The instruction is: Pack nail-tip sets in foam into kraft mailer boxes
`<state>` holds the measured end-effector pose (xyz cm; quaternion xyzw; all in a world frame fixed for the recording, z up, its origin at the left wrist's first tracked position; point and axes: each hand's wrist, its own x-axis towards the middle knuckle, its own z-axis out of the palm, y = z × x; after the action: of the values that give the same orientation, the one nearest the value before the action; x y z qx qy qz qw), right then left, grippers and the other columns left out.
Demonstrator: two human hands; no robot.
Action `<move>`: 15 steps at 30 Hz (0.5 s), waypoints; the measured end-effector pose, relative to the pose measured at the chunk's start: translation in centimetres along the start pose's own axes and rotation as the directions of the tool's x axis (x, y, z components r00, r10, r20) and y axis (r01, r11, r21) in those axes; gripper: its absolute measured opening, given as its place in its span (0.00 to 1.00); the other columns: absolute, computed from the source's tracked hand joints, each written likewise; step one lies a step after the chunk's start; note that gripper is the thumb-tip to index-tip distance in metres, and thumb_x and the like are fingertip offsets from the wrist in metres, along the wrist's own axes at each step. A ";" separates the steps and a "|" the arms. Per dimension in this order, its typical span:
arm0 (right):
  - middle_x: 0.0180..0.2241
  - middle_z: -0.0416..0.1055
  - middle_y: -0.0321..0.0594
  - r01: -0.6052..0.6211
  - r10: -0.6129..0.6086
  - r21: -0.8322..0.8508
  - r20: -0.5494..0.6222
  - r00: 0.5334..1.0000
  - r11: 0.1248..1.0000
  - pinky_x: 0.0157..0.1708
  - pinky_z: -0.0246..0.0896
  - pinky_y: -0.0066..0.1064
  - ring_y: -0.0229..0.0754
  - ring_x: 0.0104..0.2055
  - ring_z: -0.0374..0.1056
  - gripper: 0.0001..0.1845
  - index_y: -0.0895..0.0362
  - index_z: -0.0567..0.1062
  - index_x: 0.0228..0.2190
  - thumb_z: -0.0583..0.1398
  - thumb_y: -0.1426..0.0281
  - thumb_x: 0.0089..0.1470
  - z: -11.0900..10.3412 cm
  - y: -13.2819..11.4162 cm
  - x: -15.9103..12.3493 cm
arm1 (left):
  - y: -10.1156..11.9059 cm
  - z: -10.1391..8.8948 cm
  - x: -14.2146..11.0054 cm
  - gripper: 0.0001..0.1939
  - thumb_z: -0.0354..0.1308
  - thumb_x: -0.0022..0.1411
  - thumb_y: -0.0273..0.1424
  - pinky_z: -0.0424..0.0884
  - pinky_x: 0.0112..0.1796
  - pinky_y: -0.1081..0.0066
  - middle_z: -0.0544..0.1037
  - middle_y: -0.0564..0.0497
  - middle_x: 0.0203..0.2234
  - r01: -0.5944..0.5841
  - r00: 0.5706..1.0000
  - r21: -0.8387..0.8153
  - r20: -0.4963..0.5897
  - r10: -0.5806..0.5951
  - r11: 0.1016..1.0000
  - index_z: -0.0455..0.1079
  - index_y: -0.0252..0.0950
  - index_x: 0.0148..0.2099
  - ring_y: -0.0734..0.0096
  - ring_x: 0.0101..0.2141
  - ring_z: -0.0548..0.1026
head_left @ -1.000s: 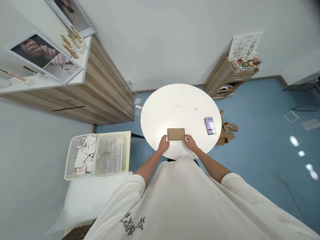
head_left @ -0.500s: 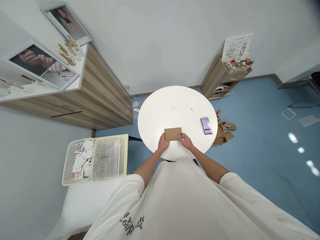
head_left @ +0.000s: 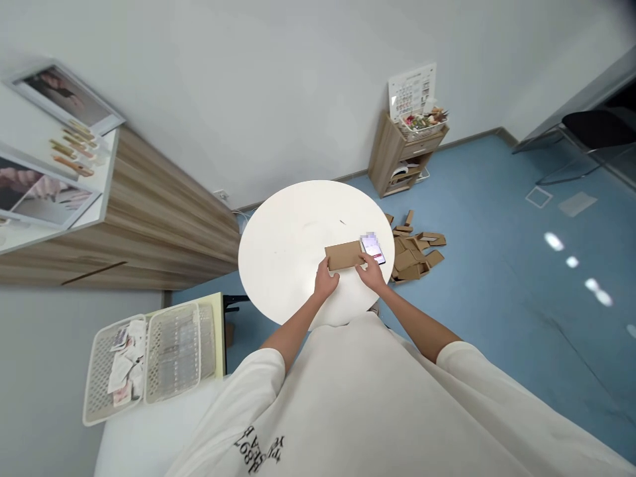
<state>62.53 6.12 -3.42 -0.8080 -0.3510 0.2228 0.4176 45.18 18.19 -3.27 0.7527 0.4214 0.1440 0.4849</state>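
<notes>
Between my two hands is a small brown cardboard box (head_left: 344, 255), held over the near right part of the round white table (head_left: 278, 265). My left hand (head_left: 326, 281) grips its left end, fingers behind and thumb toward me. At the right end, my right hand (head_left: 371, 273) holds the near corner between thumb and fingers. A phone (head_left: 373, 249) with a lit screen lies just beyond my right hand, its left edge close to the box. A small dark mark or sliver (head_left: 342, 222) shows on the tabletop farther off.
Several brown cardboard boxes (head_left: 410, 255) are heaped on the blue floor right of the table. A low wooden cabinet (head_left: 385, 156) with a flower basket stands behind. Leftward are a wood-grain counter (head_left: 163, 212) and two white plastic baskets (head_left: 148, 358). A black chair (head_left: 596, 129) is far right.
My view has turned right, so the table and furniture appear shifted left. The box, still in both hands, is now beside the phone and slightly tilted. More of the floor heap shows.
</notes>
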 end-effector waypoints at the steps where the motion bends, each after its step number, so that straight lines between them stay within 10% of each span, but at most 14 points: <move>1: 0.59 0.68 0.44 0.000 -0.001 -0.004 -0.026 1.000 1.000 0.57 0.62 0.47 0.53 0.59 0.63 0.25 0.51 0.72 0.55 0.58 0.61 0.56 -1.4 0.7 0.1 | 1.0 1.2 0.3 0.40 0.59 0.57 0.26 0.65 0.60 0.54 0.62 0.42 0.65 -0.016 1.000 0.001 0.012 0.016 1.000 0.52 0.41 0.71 0.52 0.61 0.67; 15: 0.57 0.70 0.47 -0.113 0.094 -0.048 -0.299 0.950 0.992 0.62 0.51 0.47 0.53 0.61 0.60 0.29 0.53 0.74 0.52 0.44 0.51 0.67 -19.6 9.5 0.8 | 12.2 18.8 2.2 0.39 0.58 0.58 0.26 0.65 0.60 0.53 0.63 0.40 0.64 -0.191 0.964 -0.055 0.176 0.198 0.980 0.54 0.40 0.70 0.52 0.60 0.67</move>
<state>79.45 -7.28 -0.60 -0.8625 -0.2485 0.1094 0.4270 64.32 6.28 -2.50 0.7911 0.2971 0.1301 0.5185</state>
